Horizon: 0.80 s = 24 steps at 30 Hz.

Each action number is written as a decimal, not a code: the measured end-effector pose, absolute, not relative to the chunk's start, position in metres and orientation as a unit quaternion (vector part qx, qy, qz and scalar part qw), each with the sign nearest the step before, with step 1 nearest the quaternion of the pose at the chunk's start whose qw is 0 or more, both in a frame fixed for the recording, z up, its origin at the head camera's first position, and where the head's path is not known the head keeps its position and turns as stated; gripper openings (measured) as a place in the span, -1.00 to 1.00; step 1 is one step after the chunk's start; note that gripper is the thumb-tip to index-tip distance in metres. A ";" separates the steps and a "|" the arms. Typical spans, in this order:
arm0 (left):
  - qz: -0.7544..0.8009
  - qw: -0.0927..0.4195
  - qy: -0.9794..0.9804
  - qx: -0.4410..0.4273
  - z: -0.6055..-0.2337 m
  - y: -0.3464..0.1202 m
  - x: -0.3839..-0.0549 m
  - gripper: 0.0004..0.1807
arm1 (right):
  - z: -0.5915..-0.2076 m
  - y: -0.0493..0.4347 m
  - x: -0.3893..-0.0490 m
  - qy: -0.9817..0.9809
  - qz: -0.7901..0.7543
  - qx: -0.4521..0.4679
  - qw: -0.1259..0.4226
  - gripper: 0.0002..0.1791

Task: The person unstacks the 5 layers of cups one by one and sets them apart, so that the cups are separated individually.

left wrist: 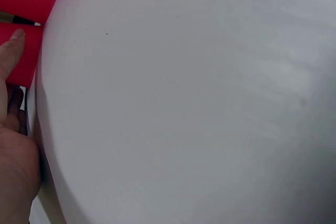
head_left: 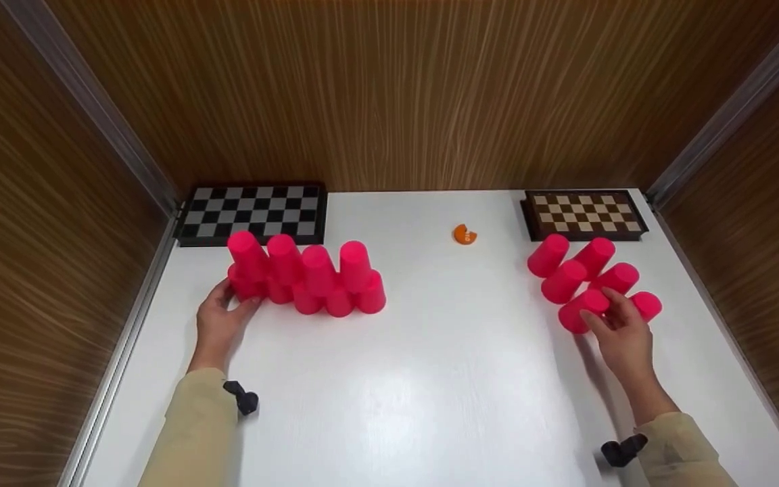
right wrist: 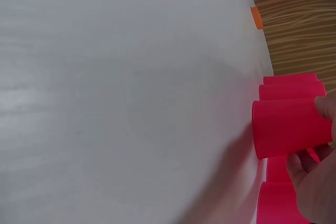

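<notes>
On the left, several upside-down pink cups stand in a row with a second layer of pink cups [head_left: 318,270] on top. My left hand [head_left: 219,323] grips the leftmost bottom cup [head_left: 246,287], thumb on the near side; the left wrist view shows the thumb [left wrist: 11,51] against its wall. At the right, my right hand [head_left: 626,341] pinches the front pink cup [head_left: 577,314] of another cluster between thumb and fingers. Its side faces the right wrist view, with more pink cups [right wrist: 283,203] close by. The other cups [head_left: 562,281] of that cluster stand behind and beside this hand.
A black-and-grey checkered board [head_left: 251,211] lies at the back left, right behind the cup row. At the back right is a smaller brown checkered board [head_left: 585,213]. An orange disc with a notch [head_left: 464,235] lies between them. Wood-grain panels [head_left: 416,95] enclose the white table [head_left: 416,379].
</notes>
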State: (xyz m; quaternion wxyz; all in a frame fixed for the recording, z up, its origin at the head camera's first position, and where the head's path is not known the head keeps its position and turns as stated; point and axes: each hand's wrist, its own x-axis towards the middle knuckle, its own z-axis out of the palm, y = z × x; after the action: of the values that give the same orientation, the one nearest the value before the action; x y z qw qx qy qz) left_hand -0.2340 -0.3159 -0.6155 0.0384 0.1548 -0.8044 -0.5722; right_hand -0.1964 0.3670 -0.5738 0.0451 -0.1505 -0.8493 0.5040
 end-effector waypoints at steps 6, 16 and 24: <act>-0.571 0.048 -0.805 0.153 -0.616 -0.316 -0.236 -0.10 | -0.574 0.369 -0.197 -0.847 0.513 -0.133 0.048 -0.13; -0.568 0.046 -0.808 0.150 -0.615 -0.315 -0.236 -0.10 | -0.547 0.371 -0.199 -0.855 0.496 -0.144 0.039 -0.02; -0.572 0.045 -0.804 0.152 -0.617 -0.317 -0.236 -0.11 | -0.495 0.351 -0.214 -0.858 0.493 -0.108 0.099 -0.10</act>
State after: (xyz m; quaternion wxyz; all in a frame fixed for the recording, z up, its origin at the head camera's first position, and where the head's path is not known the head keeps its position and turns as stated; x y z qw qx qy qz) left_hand -0.2359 -0.3172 -0.6170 0.0446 0.1525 -0.8044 -0.5724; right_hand -0.2145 0.3507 -0.4951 0.0992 -0.1077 -0.8576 0.4930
